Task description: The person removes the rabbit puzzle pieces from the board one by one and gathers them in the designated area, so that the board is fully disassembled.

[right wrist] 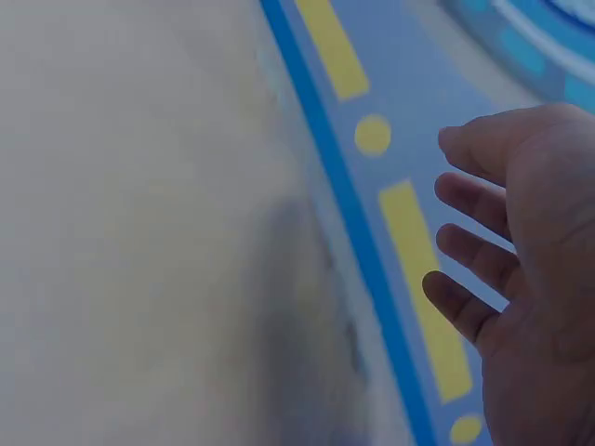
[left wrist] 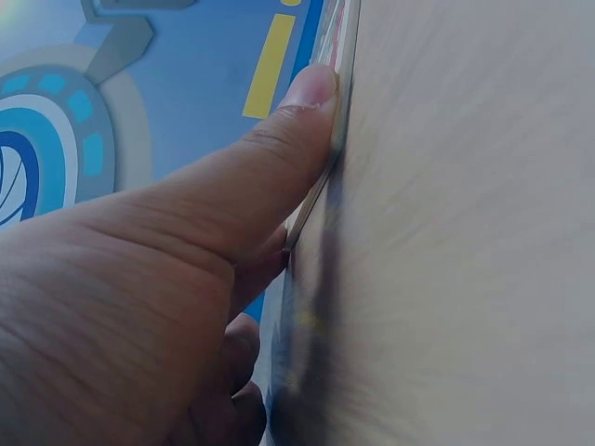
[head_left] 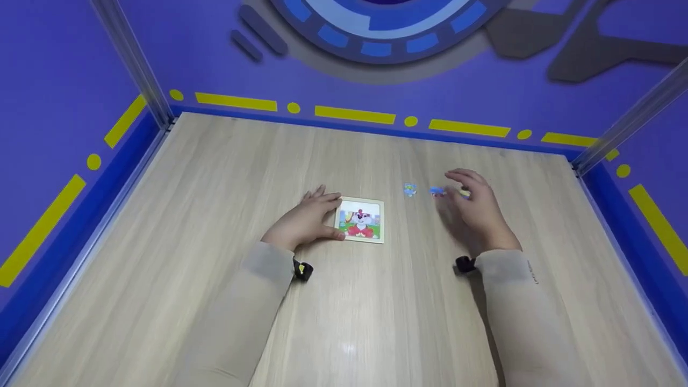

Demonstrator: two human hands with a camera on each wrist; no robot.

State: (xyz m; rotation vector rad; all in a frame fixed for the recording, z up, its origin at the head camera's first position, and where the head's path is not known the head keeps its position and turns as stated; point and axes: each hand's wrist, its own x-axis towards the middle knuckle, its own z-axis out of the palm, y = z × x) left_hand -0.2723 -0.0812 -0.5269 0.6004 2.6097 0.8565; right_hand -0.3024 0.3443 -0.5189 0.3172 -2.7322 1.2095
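Observation:
A small square jigsaw puzzle (head_left: pixel 361 220) in a pale wooden frame lies on the table, with a cartoon animal in red over its lower part and a white strip along its top. My left hand (head_left: pixel 306 219) holds the frame by its left side, thumb at the near corner and forefinger at the far corner. In the left wrist view, the thumb (left wrist: pixel 288 139) presses on the frame's edge. To the right lie a blue puzzle piece (head_left: pixel 410 189) and a blue-and-red piece (head_left: pixel 437 191). My right hand (head_left: pixel 478 207) hovers beside them with loosely bent fingers, partly hiding a yellowish piece (head_left: pixel 465 192).
The wood-grain table (head_left: pixel 349 317) is bounded by blue-purple panels (head_left: pixel 365 86) with yellow markings at the back and sides. Metal posts (head_left: pixel 137 59) stand at the back corners.

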